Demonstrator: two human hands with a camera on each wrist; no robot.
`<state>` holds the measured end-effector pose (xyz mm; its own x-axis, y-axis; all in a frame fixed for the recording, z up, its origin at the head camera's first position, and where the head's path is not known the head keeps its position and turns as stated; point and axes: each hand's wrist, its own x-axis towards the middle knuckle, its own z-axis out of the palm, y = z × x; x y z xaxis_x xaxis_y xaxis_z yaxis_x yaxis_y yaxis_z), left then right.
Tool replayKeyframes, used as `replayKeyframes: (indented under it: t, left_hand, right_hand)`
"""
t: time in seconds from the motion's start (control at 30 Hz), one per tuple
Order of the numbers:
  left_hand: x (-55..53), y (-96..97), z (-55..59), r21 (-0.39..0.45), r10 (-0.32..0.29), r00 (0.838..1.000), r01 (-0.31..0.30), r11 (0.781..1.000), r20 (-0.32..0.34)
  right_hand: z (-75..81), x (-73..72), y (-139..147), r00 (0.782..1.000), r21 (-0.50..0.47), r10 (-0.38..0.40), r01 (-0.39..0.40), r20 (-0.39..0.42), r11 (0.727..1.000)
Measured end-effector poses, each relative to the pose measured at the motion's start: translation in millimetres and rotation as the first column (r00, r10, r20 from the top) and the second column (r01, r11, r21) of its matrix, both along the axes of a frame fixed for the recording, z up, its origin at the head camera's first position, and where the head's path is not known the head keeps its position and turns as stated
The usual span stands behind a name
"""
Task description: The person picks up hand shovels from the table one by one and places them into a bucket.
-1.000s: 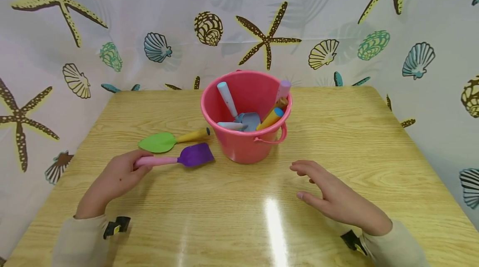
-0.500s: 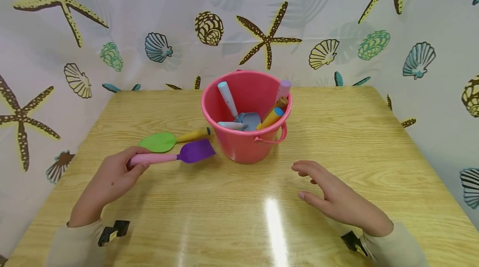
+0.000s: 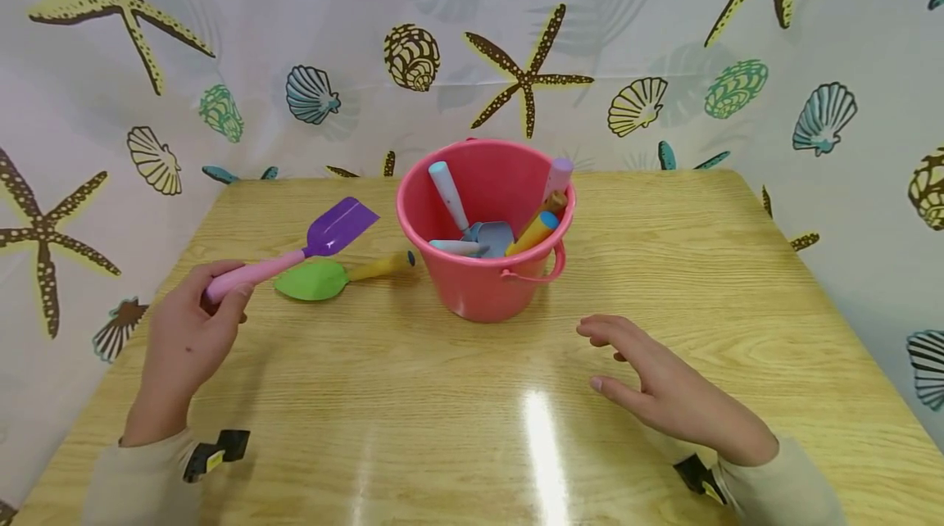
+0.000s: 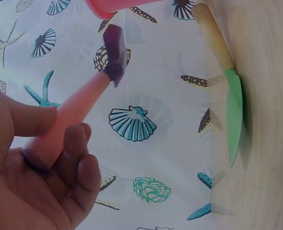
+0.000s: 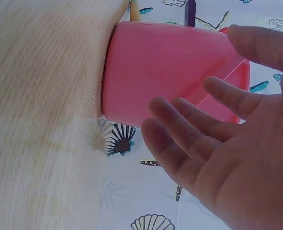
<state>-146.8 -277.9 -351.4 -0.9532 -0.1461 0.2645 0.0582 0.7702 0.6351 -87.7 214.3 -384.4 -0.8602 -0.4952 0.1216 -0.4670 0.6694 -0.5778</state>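
My left hand [image 3: 188,337] grips the pink handle of a toy shovel [image 3: 341,227] with a flat purple blade, tilted up and pointing away to the right. In the left wrist view, thumb and curled fingers wrap the handle's end [image 4: 67,122]. Below the shovel, a toy trowel [image 3: 313,280] with a green leaf-shaped blade and yellow handle lies on the table. My right hand [image 3: 664,391] holds nothing; its fingers are loosely bent, to the right of a pink bucket [image 3: 479,292]. The right wrist view shows the palm and relaxed fingers [image 5: 165,139] in front of the bucket.
Inside the bucket stand several toy tools, among them a light-blue handle [image 3: 448,194], a purple handle [image 3: 560,174] and a yellow handle [image 3: 533,234]. The bucket's loop handle [image 3: 546,272] hangs at its right front. Behind the wooden table [image 3: 413,428] hangs a shell-and-starfish curtain [image 3: 501,18].
My left hand has moved left and toward me, lifting the shovel and swinging its purple blade up and away, behind the green trowel. The right hand has barely moved.
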Motion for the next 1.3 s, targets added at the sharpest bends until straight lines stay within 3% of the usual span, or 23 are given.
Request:
replayKeyframes:
  t: [0.23,0.53,0.67,0.9,1.1,1.3]
  left_hand:
    - [-3.6,4.2,6.1,0.142,0.12,0.987,-0.105,0.984,-0.106]
    - [-2.3,12.3,20.9,0.219,0.141,0.964,-0.091,0.971,-0.226]
    - [-1.3,20.8,30.5,0.212,0.108,0.958,-0.051,0.976,-0.265]
    - [0.8,39.2,41.3,0.193,-0.018,0.941,0.089,0.977,-0.339]
    - [-2.3,50.8,43.0,0.185,-0.113,0.917,0.196,0.963,-0.382]
    - [-9.4,62.8,41.1,0.132,-0.177,0.901,0.247,0.96,-0.396]
  right_hand:
    - [0.2,0.6,0,1.0,0.003,-0.005,0.005,0.017,1.0]
    - [-1.5,0.9,1,1.0,-0.004,0.001,-0.001,0.021,1.0]
    - [-2.8,0.9,2,1.0,-0.007,0.006,-0.006,0.015,1.0]
    - [-2.5,1.6,2,1.0,-0.013,-0.001,0.001,0.028,1.0]
    - [-2.1,1.8,2,1.0,-0.006,-0.005,0.005,0.014,1.0]
    - [-1.8,0.4,1,1.0,0.001,-0.013,0.012,0.008,1.0]
